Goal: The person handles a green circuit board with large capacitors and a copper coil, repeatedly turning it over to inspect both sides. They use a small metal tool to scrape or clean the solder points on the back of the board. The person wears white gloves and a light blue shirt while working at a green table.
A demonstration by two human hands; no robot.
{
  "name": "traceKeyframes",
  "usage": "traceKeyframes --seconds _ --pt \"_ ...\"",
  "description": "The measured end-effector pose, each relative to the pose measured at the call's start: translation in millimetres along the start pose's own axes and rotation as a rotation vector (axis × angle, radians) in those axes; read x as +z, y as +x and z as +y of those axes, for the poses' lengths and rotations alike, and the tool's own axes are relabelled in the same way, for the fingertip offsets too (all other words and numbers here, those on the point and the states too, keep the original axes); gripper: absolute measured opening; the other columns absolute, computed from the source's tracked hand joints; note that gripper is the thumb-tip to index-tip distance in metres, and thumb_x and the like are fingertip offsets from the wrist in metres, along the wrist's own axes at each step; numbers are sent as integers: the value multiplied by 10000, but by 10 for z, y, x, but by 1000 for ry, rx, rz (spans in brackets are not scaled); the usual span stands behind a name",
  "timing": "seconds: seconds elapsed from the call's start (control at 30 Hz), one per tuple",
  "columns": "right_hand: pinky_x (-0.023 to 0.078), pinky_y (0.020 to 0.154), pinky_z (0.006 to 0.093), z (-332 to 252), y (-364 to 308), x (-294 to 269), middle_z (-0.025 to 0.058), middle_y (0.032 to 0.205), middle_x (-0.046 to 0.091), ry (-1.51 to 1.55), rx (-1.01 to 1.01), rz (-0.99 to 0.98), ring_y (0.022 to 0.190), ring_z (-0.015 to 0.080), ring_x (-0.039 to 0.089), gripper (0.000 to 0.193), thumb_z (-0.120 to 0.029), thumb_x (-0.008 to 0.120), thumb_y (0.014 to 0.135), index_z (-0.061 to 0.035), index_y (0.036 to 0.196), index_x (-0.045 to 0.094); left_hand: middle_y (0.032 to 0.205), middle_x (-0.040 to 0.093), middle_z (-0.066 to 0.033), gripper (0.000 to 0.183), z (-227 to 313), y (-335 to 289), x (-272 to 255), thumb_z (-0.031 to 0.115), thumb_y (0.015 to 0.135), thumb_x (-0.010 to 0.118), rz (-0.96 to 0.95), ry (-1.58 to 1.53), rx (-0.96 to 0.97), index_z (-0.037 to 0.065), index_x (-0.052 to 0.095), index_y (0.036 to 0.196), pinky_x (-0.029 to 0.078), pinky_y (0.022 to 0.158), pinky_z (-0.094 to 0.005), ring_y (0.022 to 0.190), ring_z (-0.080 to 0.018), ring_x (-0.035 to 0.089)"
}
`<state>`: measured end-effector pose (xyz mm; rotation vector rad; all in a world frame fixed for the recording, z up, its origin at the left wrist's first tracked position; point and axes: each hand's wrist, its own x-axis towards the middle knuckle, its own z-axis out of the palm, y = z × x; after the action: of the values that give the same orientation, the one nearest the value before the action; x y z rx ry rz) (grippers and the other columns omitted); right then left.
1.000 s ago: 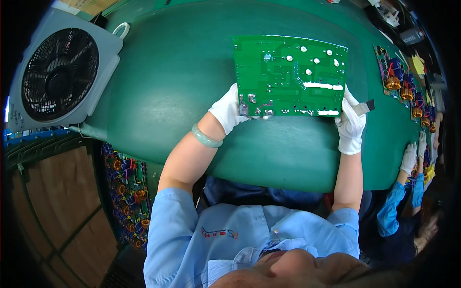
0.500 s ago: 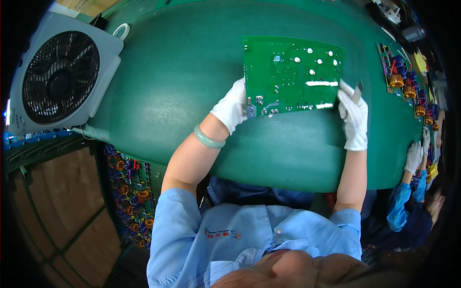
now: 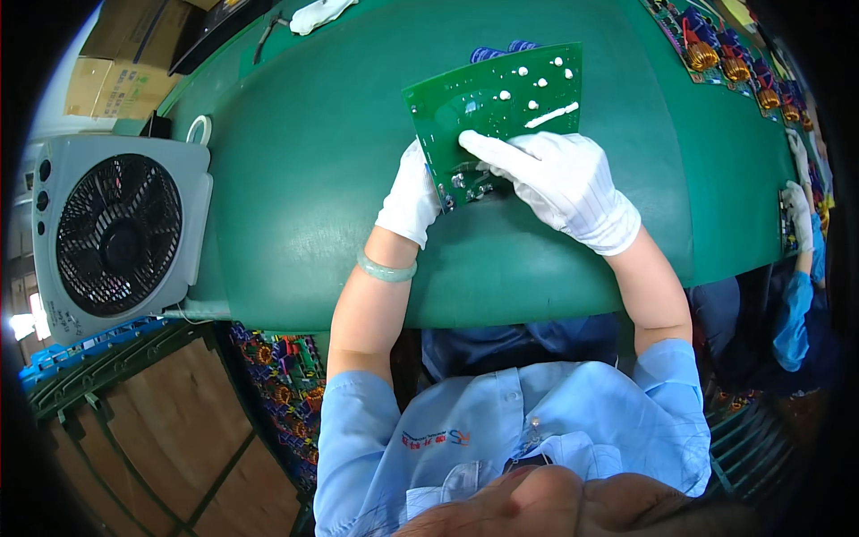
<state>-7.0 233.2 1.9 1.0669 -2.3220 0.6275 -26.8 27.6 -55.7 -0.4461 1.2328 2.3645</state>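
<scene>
A green circuit board is held up, tilted, above the green table, its solder side with white blobs and a white strip toward me. My left hand, in a white glove, grips its left edge; the fingers behind the board are hidden. My right hand, also gloved, lies across the board's lower right part. Its index finger is stretched over the board's surface, and the other fingers are curled beneath. A dark, shiny sliver shows under that finger, but I cannot make out what it is. Blue parts stick out behind the board's top edge.
A grey box fan stands at the left of the green table. Boards with copper coils line the far right, where another person's gloved hand is. More boards sit low at left. A white glove lies at the back.
My right hand has left the board's right edge, moved left, and now reaches across its front. The board has tilted and shifted left in view. The flat grey tool no longer shows clearly.
</scene>
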Motion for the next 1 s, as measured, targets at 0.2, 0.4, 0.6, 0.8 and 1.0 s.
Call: traceKeyframes --seconds 0.2,0.4,0.6,0.8,1.0 --pt "442 516 305 -5 -112 -10 -24 696 605 -50 -40 29 582 166 556 495 -159 753 744 -170 1236 697 1087 695 -160 459 48 -70 104 381 1024 401 56 62 3 23 603 1228 604 787 -423 929 -284 704" --pt "445 536 303 -51 -75 43 -24 752 634 -51 -31 -15 617 151 586 505 -175 758 741 -184 1242 696 1113 668 -135 351 36 -67 15 291 1038 466 -22 -73 -31 22 572 1238 606 775 -390 916 -236 691" --pt "448 547 304 -46 -76 37 -31 762 640 -51 -43 -26 627 147 596 528 -187 759 740 -183 1263 685 1110 669 -137 321 23 -27 -4 261 1034 475 -7 -66 -28 23 577 1222 608 772 -390 916 -239 692" --pt "473 532 294 -62 -74 36 -44 697 571 -44 -96 -134 596 130 582 419 -234 698 778 -187 1194 688 1104 667 -137 319 117 -119 165 254 1036 473 139 -17 -91 20 567 1231 612 761 -400 915 -251 691" --pt "447 533 308 -42 -103 1 -18 736 659 -7 -44 7 590 150 596 475 -124 737 720 -134 1194 703 1027 705 -136 438 42 -37 92 359 1032 378 99 -1 1 26 623 1175 608 736 -400 861 -266 708"
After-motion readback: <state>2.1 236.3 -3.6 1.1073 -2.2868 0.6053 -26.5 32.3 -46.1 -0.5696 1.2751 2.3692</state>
